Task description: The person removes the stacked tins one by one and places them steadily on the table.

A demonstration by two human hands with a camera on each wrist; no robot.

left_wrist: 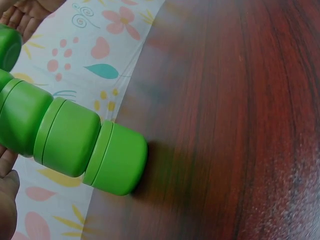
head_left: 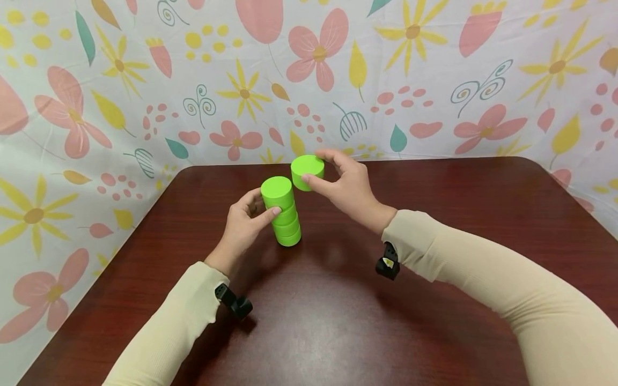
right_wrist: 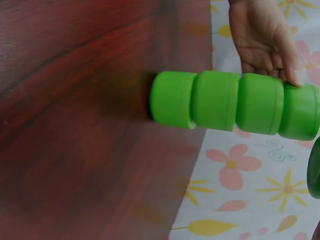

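Several round bright-green lidded jars stand in an upright stack (head_left: pixel 288 229) on the table, seen sideways as a stack (left_wrist: pixel 75 137) in the left wrist view and as a row (right_wrist: pixel 215 100) in the right wrist view. My left hand (head_left: pixel 243 224) grips the upper part of that stack, thumb on the near side and fingers behind. With thumb and fingers, my right hand (head_left: pixel 354 188) holds one more green jar (head_left: pixel 310 165) in the air, just right of the stack's top. Only the edge of this jar (right_wrist: pixel 314 172) shows in the right wrist view.
A dark reddish-brown wooden table (head_left: pixel 463 214) lies under the stack, with a glossy patch of light near its front. Behind it and to the left hangs a white cloth (head_left: pixel 338 112) printed with flowers and leaves. Each wrist carries a black camera mount (head_left: pixel 388 262).
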